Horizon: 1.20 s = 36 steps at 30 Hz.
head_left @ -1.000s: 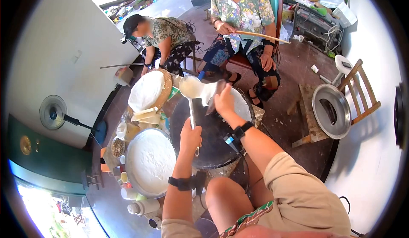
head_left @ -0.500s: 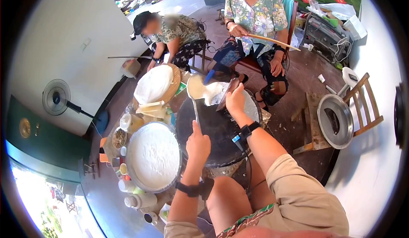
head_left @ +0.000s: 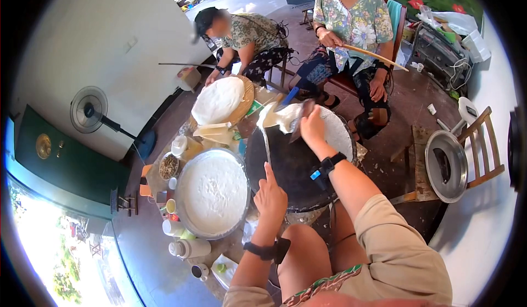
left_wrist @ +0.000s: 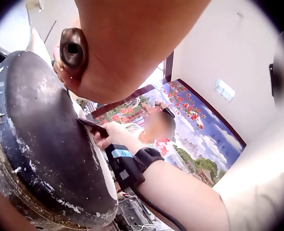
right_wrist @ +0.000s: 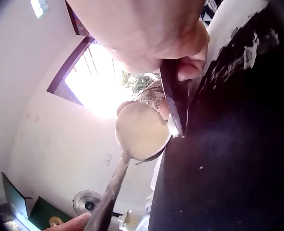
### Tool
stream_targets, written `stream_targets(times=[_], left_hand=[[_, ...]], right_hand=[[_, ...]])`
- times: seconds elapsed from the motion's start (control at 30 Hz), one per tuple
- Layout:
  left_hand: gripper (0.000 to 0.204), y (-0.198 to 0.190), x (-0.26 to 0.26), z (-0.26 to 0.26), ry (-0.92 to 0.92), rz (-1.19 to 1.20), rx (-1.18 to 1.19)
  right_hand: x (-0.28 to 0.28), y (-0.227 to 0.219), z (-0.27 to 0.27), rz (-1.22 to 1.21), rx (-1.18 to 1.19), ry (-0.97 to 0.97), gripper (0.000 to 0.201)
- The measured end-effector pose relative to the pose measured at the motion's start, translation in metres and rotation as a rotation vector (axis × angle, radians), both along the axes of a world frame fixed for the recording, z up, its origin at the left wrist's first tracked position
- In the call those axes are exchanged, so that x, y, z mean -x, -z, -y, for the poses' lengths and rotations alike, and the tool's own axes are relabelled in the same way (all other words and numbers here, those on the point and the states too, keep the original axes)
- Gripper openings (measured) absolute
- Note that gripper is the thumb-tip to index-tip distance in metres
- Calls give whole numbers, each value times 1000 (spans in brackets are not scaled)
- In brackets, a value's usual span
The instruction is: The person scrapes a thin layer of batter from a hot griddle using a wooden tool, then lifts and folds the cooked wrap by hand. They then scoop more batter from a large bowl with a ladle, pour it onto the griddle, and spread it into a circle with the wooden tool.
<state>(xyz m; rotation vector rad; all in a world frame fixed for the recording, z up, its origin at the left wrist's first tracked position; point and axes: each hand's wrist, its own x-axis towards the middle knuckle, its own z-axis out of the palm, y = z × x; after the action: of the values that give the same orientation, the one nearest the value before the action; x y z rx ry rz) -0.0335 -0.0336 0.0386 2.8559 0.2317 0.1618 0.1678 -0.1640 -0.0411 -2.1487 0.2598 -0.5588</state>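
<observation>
My left hand (head_left: 270, 197) grips the handle of a metal ladle (right_wrist: 114, 185), index finger laid along it. Creamy batter fills the ladle's bowl, which is at the far edge of a round black griddle (head_left: 274, 167). The handle's end (left_wrist: 73, 60) pokes out of the fist in the left wrist view. In my right hand (head_left: 313, 128) is a dark flat scraper (right_wrist: 174, 98), its edge down at the griddle close beside the ladle. White batter (head_left: 288, 119) spans between ladle and scraper. A thin white layer (head_left: 337, 134) coats the griddle's right side.
Left of the griddle stands a wide basin (head_left: 186, 219) of white batter. Behind it, a stack of white sheets (head_left: 218, 99) rests on a round woven tray (head_left: 248, 95). Jars and cups line the table's left. Two people sit opposite; one holds a stick (head_left: 379, 57).
The ladle's bowl has tipped toward the scraper, and batter bunches between them. My left index finger has straightened along the handle. The head view has swung left, shifting the scene rightward.
</observation>
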Motion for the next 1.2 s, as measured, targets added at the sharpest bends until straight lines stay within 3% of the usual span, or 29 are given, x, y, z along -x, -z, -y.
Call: stream_targets(times=[0.03, 0.07, 0.13, 0.3, 0.53, 0.63, 1.2], left_hand=[[68, 2, 1, 0, 2, 14, 7], [68, 4, 3, -2, 4, 26, 14], [68, 7, 8, -4, -6, 45, 20], [69, 4, 19, -7, -67, 70, 43], [70, -13, 37, -6, -77, 119, 46], [69, -24, 44, -5, -97, 101, 46], [71, -101, 64, 2, -41, 329, -45]], right_hand=[[-4, 9, -10, 76, 35, -86, 59], [10, -13, -16, -61, -49, -234, 56], [20, -22, -24, -47, -61, -248, 52], [-2, -19, 6, 24, -106, 0, 53], [12, -19, -13, -75, -46, -413, 53], [-2, -26, 5, -65, -81, -210, 53], [-17, -19, 4, -128, -4, -265, 54]])
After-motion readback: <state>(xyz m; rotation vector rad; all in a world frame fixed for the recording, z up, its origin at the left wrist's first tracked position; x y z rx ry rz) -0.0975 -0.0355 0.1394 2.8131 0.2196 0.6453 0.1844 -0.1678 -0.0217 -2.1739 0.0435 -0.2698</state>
